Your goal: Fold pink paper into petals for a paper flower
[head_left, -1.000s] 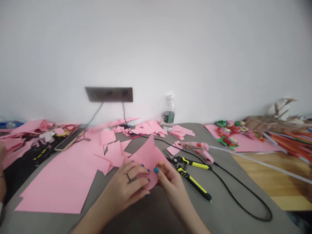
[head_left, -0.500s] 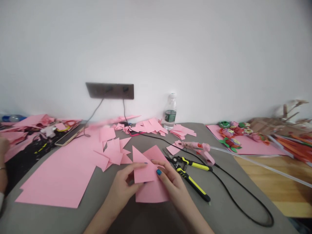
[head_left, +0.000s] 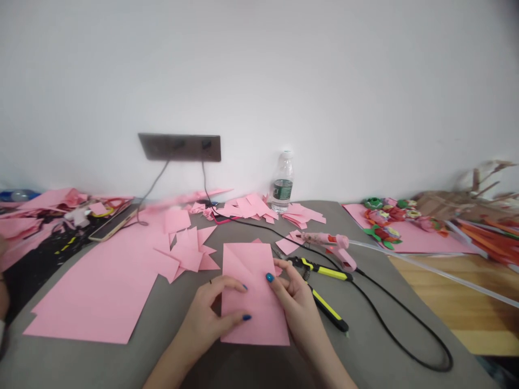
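A rectangular sheet of pink paper (head_left: 263, 308) with a diagonal crease near its top stands before me, unfolded. At its left edge is my left hand (head_left: 211, 308), thumb and forefinger lying on the front face and the other fingers hidden. My right hand (head_left: 298, 297) grips the right edge, thumb in front and fingers behind. Beyond the right hand lie pliers with black and yellow handles (head_left: 327, 309), partly covered by it. A pink glue gun (head_left: 326, 241) with a long clear glue stick rests behind them.
Large pink sheets (head_left: 97, 292) and cut pink pieces (head_left: 188, 251) cover the left side. A water bottle (head_left: 283, 186) stands by the wall, below and right of a socket panel (head_left: 178, 147). Paper flowers (head_left: 383, 221) lie at right. A black cord (head_left: 405, 319) loops there. Another person's arm shows far left.
The folded flap of the pink paper has been opened out flat. My left fingers have shifted to the sheet's left edge, and the right hand has moved slightly right along with its side.
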A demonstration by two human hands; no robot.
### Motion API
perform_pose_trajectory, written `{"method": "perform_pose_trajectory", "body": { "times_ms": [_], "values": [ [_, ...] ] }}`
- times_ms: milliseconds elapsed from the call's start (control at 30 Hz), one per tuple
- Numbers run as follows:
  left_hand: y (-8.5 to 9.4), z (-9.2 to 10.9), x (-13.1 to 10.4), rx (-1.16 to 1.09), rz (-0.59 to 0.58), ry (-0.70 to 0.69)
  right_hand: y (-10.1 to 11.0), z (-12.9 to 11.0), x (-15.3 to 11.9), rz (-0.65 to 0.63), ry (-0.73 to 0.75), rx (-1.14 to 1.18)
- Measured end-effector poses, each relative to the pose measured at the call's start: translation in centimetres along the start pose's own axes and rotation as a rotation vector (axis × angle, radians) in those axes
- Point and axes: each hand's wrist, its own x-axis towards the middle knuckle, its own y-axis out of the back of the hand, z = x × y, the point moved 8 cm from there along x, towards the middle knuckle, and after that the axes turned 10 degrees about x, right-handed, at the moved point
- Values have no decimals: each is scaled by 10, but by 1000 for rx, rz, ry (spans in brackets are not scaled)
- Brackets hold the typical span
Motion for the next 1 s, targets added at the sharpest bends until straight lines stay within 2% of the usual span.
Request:
{"method": "perform_pose_trajectory", "body": {
  "times_ms": [100, 233, 333, 533, 733, 900, 1000],
  "values": [
    [-2, -4, 0, -52, -3, 71, 1, -5, -3, 19, 45, 7],
    [5, -12, -3, -105, 108, 189, -14, -14, -9, -130, 116, 57],
    [14, -13, -4, -87, 185, 209, -21, -18, -12, -208, 164, 46],
    [18, 9, -5, -21, 159, 11, -14, -32, -14, -164, 326, 30],
    [24, 25, -11, 37, 244, -118, -17, -57, -27, -139, 505, -48],
    [37, 50, -19, 332, 387, -287, -26, -69, -35, -180, 656, -355],
    [33, 61, -19, 402, 294, -330, -29, -77, -40, -162, 743, -520]
  ]
}}
